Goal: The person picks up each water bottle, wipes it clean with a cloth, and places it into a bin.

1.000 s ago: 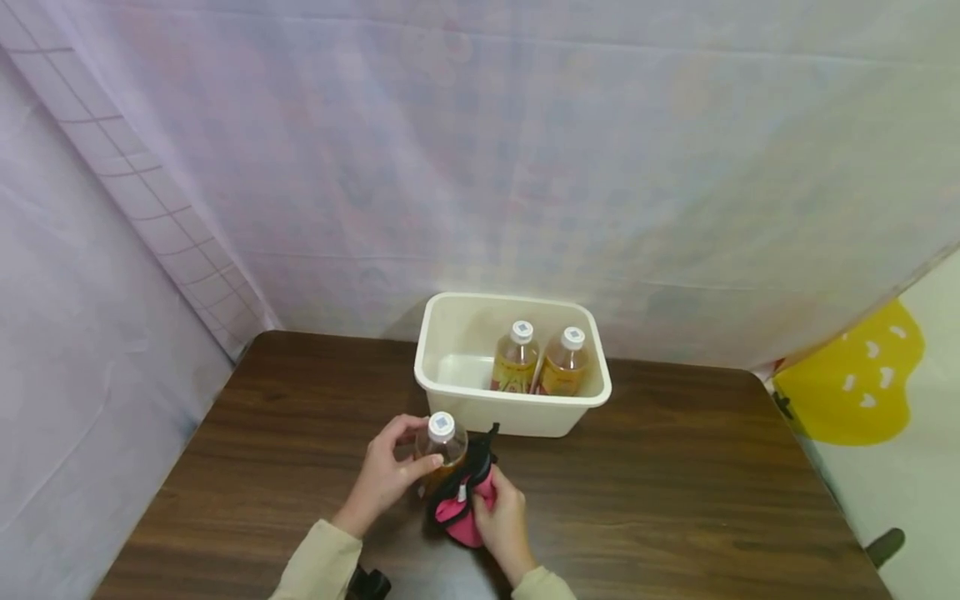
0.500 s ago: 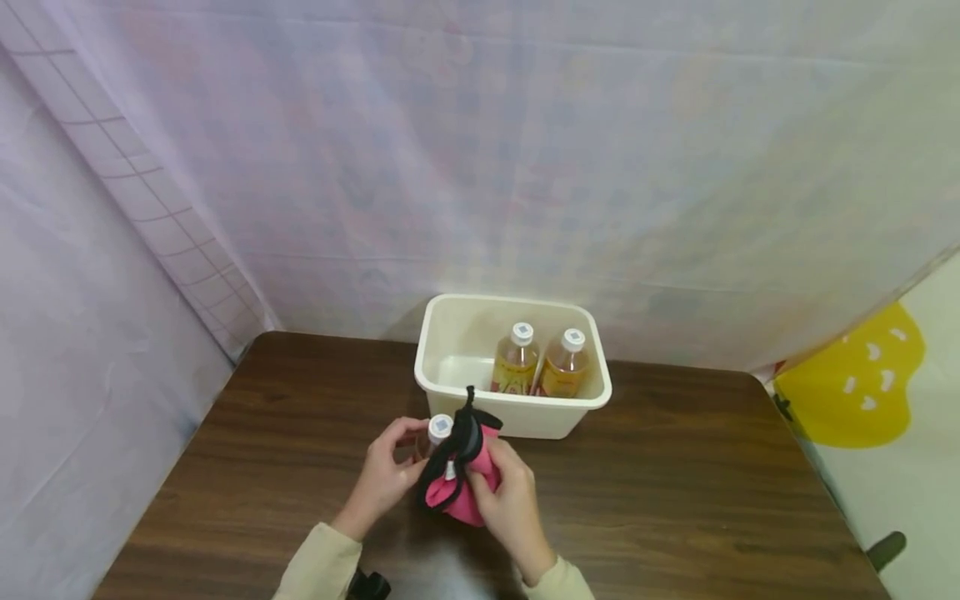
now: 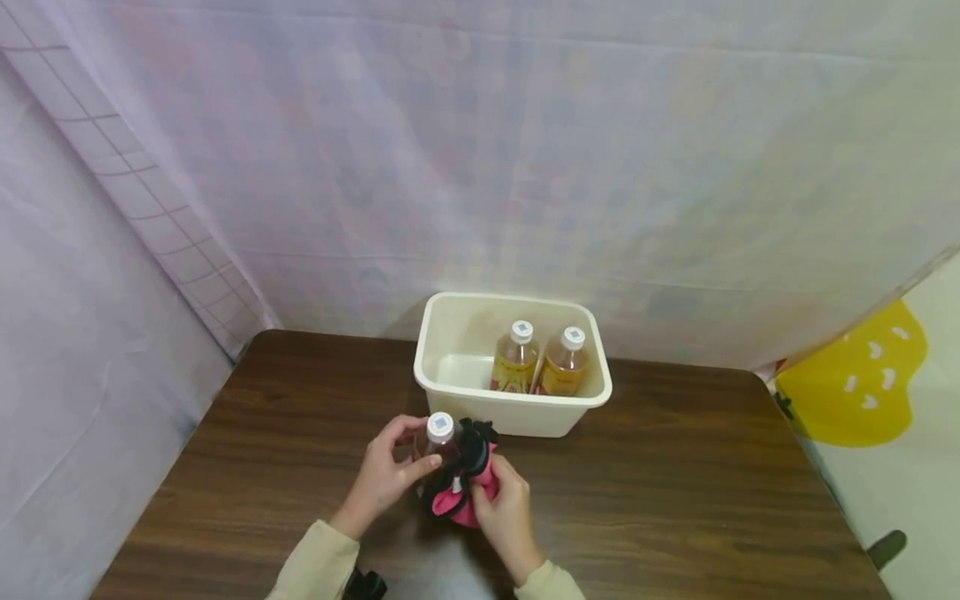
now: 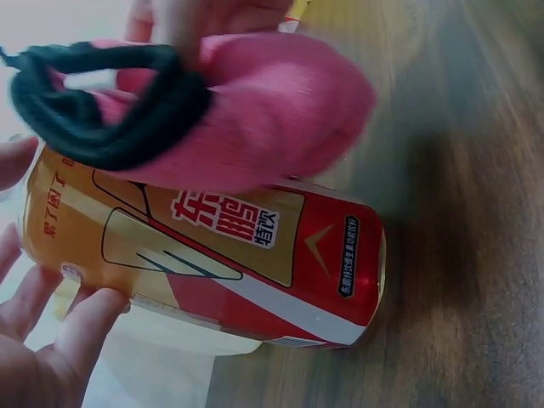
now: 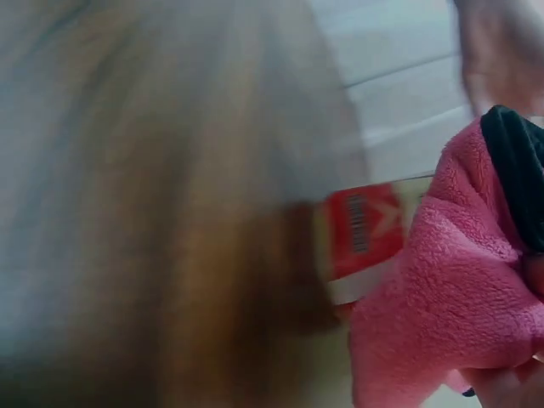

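A white-capped drink bottle (image 3: pixel 440 427) with a gold and red label stands just in front of the white bin. My left hand (image 3: pixel 386 475) grips it around the upper part, thumb on the near side. In the left wrist view the bottle (image 4: pixel 255 263) shows its label nearly whole. A pink plush cloth with black edging (image 3: pixel 485 481) is pinched in my right hand (image 3: pixel 507 510), close against the bottle's right side. The cloth (image 4: pixel 289 110) overlaps the label's edge in the left wrist view. Seen from the right wrist, the cloth (image 5: pixel 442 297) hides most of the bottle.
Behind the hands is a white plastic bin (image 3: pixel 457 392), with two similar bottles (image 3: pixel 515 367) upright in its right half. Brown wooden tabletop (image 3: pixel 675 467) extends to both sides. A pale curtain (image 3: pixel 525 167) hangs along the back edge.
The cloth in my right hand rose across the bottle's front half a second ago, then dropped back to its right side, baring the cap and shoulder. My left hand keeps its hold.
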### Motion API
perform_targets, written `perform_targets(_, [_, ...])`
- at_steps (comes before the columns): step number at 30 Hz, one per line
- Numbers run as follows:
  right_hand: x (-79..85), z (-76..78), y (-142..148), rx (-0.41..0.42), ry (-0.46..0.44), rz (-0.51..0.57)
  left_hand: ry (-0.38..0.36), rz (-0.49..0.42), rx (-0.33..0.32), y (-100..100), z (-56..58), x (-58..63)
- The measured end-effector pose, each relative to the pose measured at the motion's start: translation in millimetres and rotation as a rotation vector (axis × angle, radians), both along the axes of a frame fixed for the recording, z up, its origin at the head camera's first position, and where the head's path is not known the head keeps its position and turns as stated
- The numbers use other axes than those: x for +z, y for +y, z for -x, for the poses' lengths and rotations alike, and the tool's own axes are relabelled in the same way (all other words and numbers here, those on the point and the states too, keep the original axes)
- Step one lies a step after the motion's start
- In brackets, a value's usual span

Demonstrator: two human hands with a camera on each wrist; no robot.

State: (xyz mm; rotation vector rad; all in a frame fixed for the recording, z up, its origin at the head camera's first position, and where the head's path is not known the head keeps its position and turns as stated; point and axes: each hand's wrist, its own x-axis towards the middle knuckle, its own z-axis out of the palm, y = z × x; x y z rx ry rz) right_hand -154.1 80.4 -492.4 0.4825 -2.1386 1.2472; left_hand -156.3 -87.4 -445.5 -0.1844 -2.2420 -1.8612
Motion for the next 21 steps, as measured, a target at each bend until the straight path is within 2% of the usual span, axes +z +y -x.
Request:
perform_targets(4, [-20.7,-2.6,1.7,-0.041,-0.065,-0.041,0.01,0.026,-0.004,2.1,-5.0,12.7])
perform_targets(7, [-29.5,-3.9,3.2,-0.04,-0.114,-0.022,0.034,0.036,-0.015,4.3,-8.7,19.1])
perform_targets(11, [-31.7,-4.7,4.5,-0.034,-0.146,0.009,0.02,0.056,-0.011,7.0,-8.6,8.6])
perform_targets(14, [-31.6,-5.2,4.8,-0.027,-0.16,0.007,0.017,0.093,0.016,9.0,-8.4,-0.8])
perform_targets(17, [-32.4,-4.7,5.1,-0.026,-0.184,0.017,0.038,0.158,0.068,12.1,-8.7,-3.1])
perform_targets(21, [-32.5,-3.4,6.8,-0.008,-0.209,0.062,0.041,0.261,0.177,16.9,-7.5,-0.7])
